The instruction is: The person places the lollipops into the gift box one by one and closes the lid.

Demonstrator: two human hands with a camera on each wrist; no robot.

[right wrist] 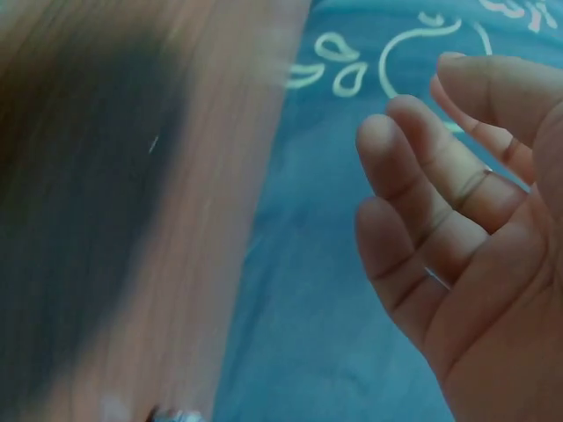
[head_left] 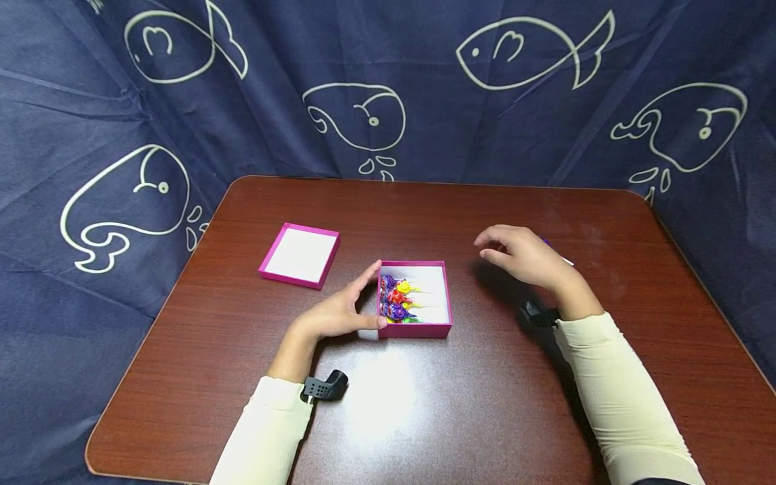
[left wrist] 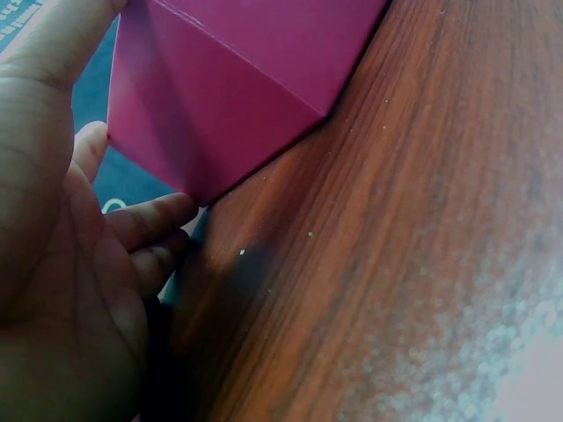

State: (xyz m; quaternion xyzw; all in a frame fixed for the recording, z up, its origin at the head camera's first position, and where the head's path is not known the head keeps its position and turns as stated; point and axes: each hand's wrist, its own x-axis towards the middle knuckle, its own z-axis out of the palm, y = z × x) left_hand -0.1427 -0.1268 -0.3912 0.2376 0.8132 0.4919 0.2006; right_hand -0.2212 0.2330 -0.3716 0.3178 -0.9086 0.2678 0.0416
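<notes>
A magenta box (head_left: pixel 418 331) without its cover sits mid-table, holding several lollipops (head_left: pixel 397 304) in purple, red and yellow wrappers, their sticks pointing right. My left hand (head_left: pixel 336 312) grips the box along its left side, thumb at the near corner and a finger at the far one. In the left wrist view, fingertips touch the edges of the box wall (left wrist: pixel 211 97). My right hand (head_left: pixel 524 256) is raised over the table to the right of the box, fingers loosely bent and nothing in them. Behind it shows a white stick (head_left: pixel 568 261) with a bit of purple, mostly hidden.
A magenta lid (head_left: pixel 301 254) lies inside-up at the left, beyond my left hand. The brown wooden table (head_left: pixel 485 404) has rounded corners. A dark blue cloth (head_left: pixel 424 60) with whale and fish drawings hangs behind it and along its sides.
</notes>
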